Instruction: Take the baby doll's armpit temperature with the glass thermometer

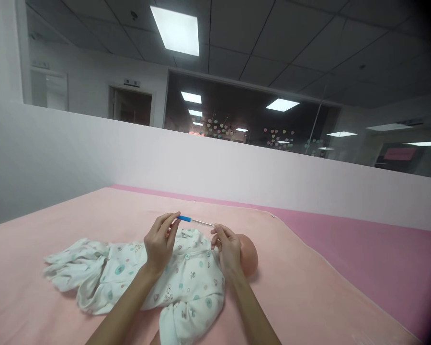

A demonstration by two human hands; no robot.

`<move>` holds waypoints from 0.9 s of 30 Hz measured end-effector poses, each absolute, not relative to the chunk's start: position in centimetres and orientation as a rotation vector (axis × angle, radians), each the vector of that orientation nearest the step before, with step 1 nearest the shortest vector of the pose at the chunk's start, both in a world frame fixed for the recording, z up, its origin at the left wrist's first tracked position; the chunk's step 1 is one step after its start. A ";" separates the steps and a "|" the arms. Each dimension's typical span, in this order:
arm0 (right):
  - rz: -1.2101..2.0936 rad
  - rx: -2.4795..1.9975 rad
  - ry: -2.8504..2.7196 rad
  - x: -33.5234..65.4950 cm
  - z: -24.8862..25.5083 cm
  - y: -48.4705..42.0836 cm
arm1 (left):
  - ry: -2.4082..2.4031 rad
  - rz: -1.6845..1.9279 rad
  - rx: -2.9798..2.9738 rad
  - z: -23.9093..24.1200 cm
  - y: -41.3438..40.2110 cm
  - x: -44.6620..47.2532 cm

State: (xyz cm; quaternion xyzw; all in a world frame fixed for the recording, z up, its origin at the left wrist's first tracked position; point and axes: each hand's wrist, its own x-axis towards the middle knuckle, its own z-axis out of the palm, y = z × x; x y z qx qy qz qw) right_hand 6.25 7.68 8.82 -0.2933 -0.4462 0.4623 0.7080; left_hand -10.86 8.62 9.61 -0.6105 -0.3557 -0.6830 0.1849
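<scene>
My left hand (159, 240) pinches the blue end of a thin glass thermometer (202, 223). Its clear stem, with faint marks along it, runs to my right hand (228, 247), whose thumb and fingers close on the far tip. The thermometer is held almost level above the chest of a baby doll, whose bare head (249, 255) shows to the right, partly behind my right hand. A white romper (190, 278) with coloured prints covers the doll's body. The doll lies on its back or side; its face is hidden from me.
A peach-pink sheet (294, 287) covers the padded surface, with a darker pink mat (373, 254) showing at the right and back. Behind it rises a low white wall (215, 165) topped by a glass window (244, 115).
</scene>
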 end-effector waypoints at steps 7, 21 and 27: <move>1.028 -0.645 -0.940 6.7 9.1 7.4 | -1.028 -1.927 -1.756 9.5 8.5 -10.5; 1.011 -0.640 -0.976 6.7 9.3 6.8 | -1.151 -2.067 -1.796 9.7 8.0 -10.0; 1.048 -0.590 -0.938 6.6 9.5 6.6 | -1.160 -2.038 -1.787 9.7 7.9 -9.9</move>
